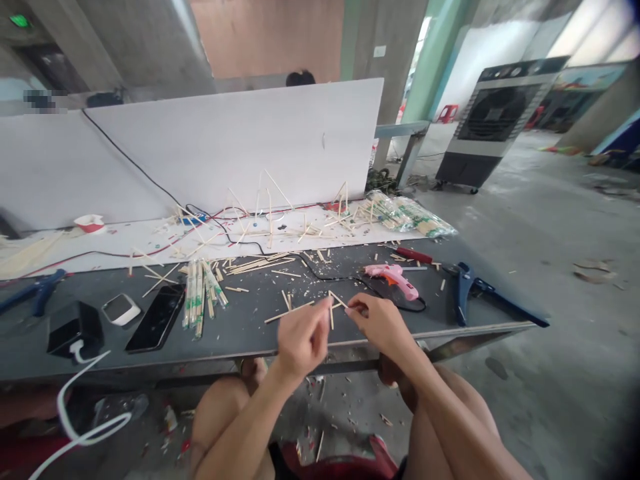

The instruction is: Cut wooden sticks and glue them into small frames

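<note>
Thin wooden sticks meet in a small angled frame just above the table, between my two hands. My right hand (377, 320) pinches the slanting wooden stick (339, 299) at its lower right end. My left hand (303, 337), slightly blurred, is closed with its fingertips against the upright wooden stick (331, 317). Part of that contact is hidden by the fingers. Behind my left hand, a longer stick (275, 318) lies on the dark tabletop (240, 333) with short pieces leaning near it. A pink glue gun (395, 278) lies beyond my right hand.
Blue-handled cutters (465, 293) lie at the right, near a red-handled tool (413, 255). Wrapped chopsticks (195, 297), a phone (157, 318), a white-rimmed device (121, 309) and a black charger block (75, 327) are left. Stick assemblies stand before a white board (225, 147). A black cord (315, 270) crosses the table.
</note>
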A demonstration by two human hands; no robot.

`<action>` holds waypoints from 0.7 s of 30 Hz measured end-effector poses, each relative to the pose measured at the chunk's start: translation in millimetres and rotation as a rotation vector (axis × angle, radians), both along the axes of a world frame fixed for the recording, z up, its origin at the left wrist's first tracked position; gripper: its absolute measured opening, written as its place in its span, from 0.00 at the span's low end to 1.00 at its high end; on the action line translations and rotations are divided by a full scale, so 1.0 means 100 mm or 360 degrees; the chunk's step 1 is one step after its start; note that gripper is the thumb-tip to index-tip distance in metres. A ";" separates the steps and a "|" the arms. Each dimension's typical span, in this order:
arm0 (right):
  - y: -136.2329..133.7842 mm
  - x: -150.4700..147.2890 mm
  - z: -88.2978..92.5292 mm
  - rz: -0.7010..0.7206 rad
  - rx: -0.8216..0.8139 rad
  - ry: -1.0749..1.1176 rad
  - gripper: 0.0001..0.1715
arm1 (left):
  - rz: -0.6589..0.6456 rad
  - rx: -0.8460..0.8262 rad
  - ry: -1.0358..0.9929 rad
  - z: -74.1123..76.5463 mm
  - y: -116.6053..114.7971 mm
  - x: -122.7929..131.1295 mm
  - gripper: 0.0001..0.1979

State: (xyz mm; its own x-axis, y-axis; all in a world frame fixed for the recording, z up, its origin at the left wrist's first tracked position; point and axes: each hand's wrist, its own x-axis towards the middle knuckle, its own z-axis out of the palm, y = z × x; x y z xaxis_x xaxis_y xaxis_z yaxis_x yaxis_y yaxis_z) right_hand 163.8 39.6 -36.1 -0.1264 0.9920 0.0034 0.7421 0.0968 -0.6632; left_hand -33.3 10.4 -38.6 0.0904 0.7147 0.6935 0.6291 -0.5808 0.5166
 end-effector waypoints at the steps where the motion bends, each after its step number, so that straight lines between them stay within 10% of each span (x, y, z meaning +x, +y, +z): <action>1: -0.02 0.01 0.02 0.0010 -0.0016 0.0047 0.08 | 0.0176 0.0030 -0.0075 0.03 0.09 -0.14 0.15; 6: 0.01 0.15 0.12 -0.0046 0.0023 0.0252 0.10 | 0.0628 -0.0299 -0.0010 -0.01 0.80 -0.86 0.14; 13: 0.40 0.54 0.03 -0.0570 0.0331 -0.0081 0.16 | 0.0244 -0.0541 0.0740 -0.48 1.48 -1.17 0.15; 21: 0.70 1.23 -0.27 -0.0769 0.0395 -0.0383 0.26 | 0.0046 -0.0430 0.0678 -0.54 1.62 -1.30 0.13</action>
State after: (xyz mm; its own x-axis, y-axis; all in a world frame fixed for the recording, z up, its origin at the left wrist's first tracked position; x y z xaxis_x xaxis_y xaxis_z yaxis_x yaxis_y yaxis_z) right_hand 287.0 109.2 -63.4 0.3132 0.9106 0.2696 0.8675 -0.1588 -0.4714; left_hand -162.9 172.7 -92.6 0.3026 0.8700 0.3893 0.8306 -0.4410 0.3400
